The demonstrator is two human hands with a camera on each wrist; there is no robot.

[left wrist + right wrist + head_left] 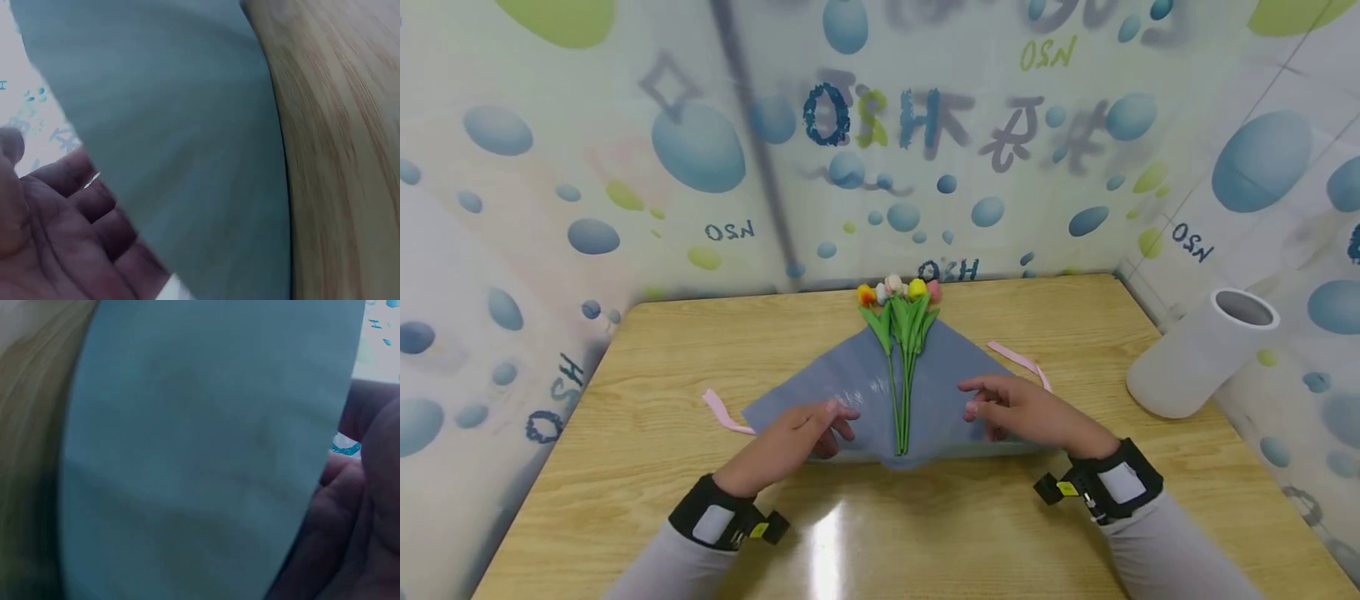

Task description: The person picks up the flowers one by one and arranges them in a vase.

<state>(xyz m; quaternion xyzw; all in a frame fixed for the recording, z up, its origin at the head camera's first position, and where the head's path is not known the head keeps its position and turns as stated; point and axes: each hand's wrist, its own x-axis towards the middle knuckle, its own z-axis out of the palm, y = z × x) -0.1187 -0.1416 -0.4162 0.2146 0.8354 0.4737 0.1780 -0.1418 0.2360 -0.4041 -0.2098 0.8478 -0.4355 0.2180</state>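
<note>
A bunch of tulips point(904, 375) with several blossoms lies on a sheet of blue-grey wrapping paper point(850, 367), stems toward me. My left hand point(805, 437) hovers over the left part of the sheet, fingers loosely bent and holding nothing. Over the right part is my right hand point(1026, 408), its fingers relaxed too. In the left wrist view, the pale underside of the paper point(181, 137) stands up in front of the fingertips and partly hides them. The right wrist view likewise shows the raised paper point(200, 450) covering part of the fingers.
A pink ribbon end point(721, 410) sticks out left of the sheet, and another pink ribbon piece point(1018, 358) shows at its right. On the right side of the wooden table point(647, 375) stands a white vase point(1187, 362). A patterned wall covering point(887, 192) encloses the back and sides.
</note>
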